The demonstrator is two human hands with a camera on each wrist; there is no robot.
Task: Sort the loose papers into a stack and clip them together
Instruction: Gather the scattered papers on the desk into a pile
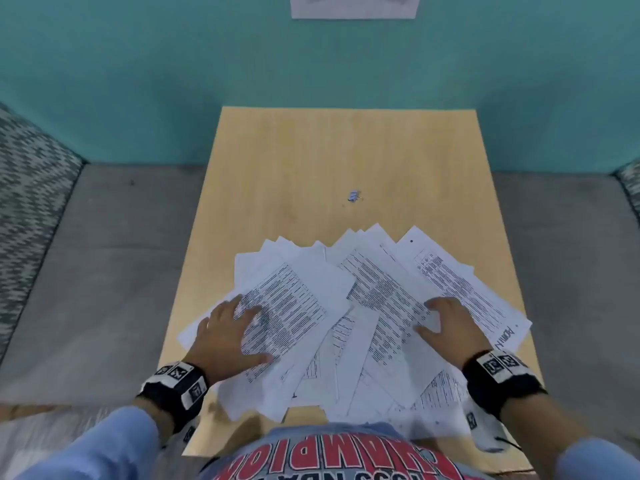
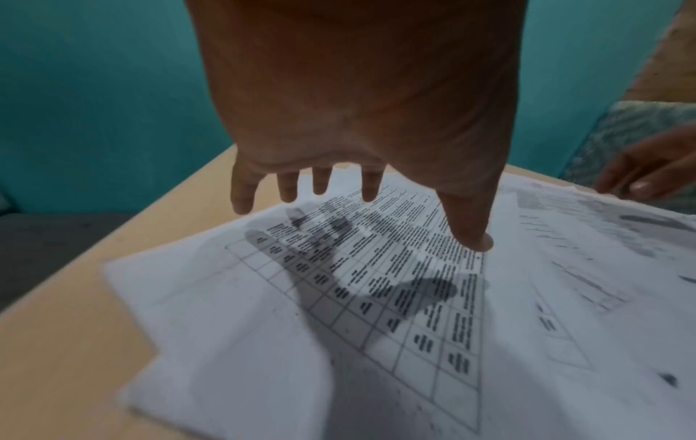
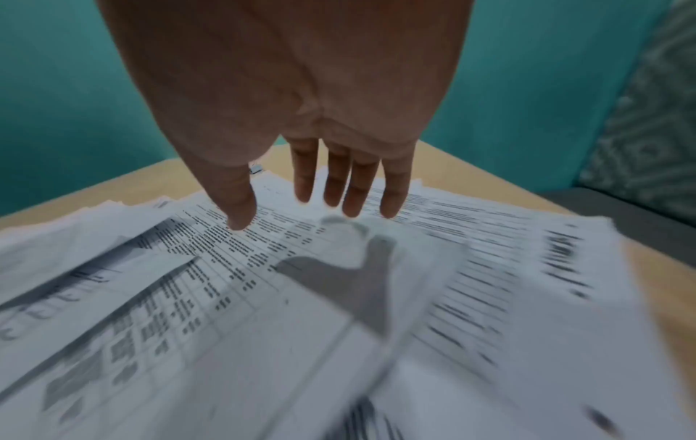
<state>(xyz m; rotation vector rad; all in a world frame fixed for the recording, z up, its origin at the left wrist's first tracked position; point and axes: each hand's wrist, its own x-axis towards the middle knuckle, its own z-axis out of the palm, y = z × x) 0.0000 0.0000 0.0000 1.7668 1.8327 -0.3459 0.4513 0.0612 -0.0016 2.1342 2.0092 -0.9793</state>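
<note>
The white printed loose papers (image 1: 349, 317) are fanned over the near half of the light wooden table (image 1: 311, 161). Both hands – left hand (image 1: 228, 336), right hand (image 1: 446, 323) – are held flat and spread above them, nothing gripped. Sheets overhanging the near edge could be pushed off if gathered carelessly. The small blue binder clip (image 1: 354, 196) lies beyond – unobstructed.

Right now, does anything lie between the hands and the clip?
Only the far part of the spread papers and bare table; the clip lies alone beyond both the left hand and right hand.
</note>
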